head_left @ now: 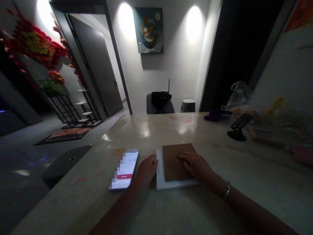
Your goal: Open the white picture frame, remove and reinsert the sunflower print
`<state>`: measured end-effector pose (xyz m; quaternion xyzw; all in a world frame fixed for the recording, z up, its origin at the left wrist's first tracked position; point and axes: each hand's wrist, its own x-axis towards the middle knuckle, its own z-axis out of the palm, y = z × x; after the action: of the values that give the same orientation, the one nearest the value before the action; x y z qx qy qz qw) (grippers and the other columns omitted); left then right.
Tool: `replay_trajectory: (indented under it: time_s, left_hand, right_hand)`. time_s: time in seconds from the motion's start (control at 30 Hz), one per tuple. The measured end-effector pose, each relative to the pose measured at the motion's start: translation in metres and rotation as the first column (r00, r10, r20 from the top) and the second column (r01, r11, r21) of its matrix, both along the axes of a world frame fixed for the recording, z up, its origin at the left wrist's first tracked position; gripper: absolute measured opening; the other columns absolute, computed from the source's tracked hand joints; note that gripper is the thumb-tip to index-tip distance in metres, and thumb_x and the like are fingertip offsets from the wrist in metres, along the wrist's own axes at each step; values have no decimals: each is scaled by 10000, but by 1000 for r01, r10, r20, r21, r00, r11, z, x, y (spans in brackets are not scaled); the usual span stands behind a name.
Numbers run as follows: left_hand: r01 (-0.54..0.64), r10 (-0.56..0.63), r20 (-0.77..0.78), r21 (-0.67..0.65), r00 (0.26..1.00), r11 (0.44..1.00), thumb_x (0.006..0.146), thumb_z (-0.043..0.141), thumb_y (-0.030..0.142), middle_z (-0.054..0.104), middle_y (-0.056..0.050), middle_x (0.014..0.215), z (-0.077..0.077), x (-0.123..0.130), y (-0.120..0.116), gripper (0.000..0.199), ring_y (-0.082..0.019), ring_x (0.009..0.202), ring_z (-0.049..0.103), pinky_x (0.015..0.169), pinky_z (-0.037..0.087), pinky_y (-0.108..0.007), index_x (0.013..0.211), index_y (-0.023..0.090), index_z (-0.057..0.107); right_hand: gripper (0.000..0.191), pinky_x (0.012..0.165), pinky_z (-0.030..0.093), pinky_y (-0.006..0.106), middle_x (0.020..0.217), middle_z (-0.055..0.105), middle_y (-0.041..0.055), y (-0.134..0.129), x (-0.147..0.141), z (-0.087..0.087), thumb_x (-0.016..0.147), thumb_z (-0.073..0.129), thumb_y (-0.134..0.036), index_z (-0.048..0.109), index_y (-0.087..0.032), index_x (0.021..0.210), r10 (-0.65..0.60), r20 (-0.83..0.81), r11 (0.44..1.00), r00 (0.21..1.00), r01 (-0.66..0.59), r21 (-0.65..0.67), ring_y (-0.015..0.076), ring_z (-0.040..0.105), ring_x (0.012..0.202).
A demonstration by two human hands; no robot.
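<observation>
The brown board (pixel 172 168) lay on a white board (pixel 160 179) at the near middle of the table (pixel 151 133). The left hand (pixel 147 168), fingers curled, was at the white board's left edge; whether it gripped anything, I could not tell. The right hand (pixel 195 164) rested over the brown board's right side, fingers bent by something thin, its grip unclear. A lit phone (pixel 126 169) lay left of the left hand.

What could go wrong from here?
The flat brown square sheet sits off-centre on the flat white rectangular piece; drag from the right grip could slide it. The slim rectangular lit-screen phone lies close beside the left grip, so a leftward move might knock it.
</observation>
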<state>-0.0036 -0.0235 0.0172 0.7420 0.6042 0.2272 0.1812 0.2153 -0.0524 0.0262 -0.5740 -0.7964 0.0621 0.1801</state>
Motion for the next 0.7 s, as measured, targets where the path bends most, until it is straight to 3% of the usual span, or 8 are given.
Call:
replay_trajectory:
  time_s: [0.7]
  left_hand:
    - [5,-3,45,-25,999,1000,805,416,229,644,-69,967,5,11,-2,286,-153,864,586,722,410,-240,1052,177,549]
  right_hand:
    - [351,860,409,349,1185,541,125,-11,-17,7,778,413,-172,573,-170,1090,37,45,998,998,-35,-45,236,529,1037]
